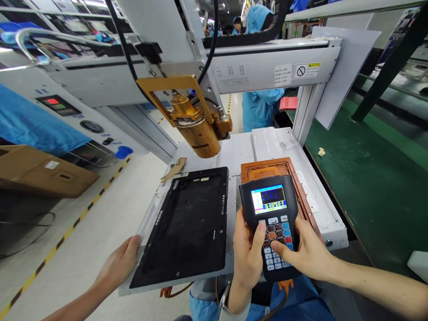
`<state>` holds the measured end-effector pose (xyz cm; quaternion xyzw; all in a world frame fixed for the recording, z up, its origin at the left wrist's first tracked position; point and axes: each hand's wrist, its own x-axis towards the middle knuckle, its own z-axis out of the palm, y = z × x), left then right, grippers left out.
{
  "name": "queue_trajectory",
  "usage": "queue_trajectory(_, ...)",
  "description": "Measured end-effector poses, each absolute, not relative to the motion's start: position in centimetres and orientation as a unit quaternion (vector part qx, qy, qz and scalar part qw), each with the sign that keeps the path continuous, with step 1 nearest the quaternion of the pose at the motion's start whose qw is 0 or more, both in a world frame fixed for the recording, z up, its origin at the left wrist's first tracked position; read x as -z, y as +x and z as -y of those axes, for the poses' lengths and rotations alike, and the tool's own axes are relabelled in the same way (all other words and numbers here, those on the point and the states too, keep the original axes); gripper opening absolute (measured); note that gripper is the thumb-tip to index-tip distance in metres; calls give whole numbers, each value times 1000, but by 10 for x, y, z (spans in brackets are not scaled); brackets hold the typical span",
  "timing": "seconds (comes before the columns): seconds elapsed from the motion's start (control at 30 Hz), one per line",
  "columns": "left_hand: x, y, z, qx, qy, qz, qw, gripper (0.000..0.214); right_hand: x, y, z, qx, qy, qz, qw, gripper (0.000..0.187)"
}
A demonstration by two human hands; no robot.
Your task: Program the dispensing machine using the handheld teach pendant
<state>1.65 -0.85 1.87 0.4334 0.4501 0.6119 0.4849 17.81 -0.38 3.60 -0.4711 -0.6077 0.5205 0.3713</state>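
I hold a black teach pendant [269, 229] with a lit colour screen and many keys. My left hand [246, 256] grips its left side, the thumb lying along the keypad. A metal band circles that wrist. My right hand [309, 249] wraps the other side, its thumb on the keys near the middle. Left of the pendant lies a black rectangular fixture plate [190, 214] with a recessed face. An orange-brown framed fixture [267, 167] lies partly hidden behind the pendant. Another person's hand [122, 258] rests at the table's left edge.
A gold cylindrical tool head [199, 133] hangs from a gantry beam [254, 67] above the white machine table [230, 149]. The control panel [60, 107] stands left, above a cardboard box [43, 171]. A green bench [364, 191] runs along the right. Someone in blue [259, 107] stands behind.
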Motion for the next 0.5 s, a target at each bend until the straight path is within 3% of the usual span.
queue_trajectory(0.5,-19,17,8,-612,421,-455,491,48,-39,178,6,-532,-470,601,367,29)
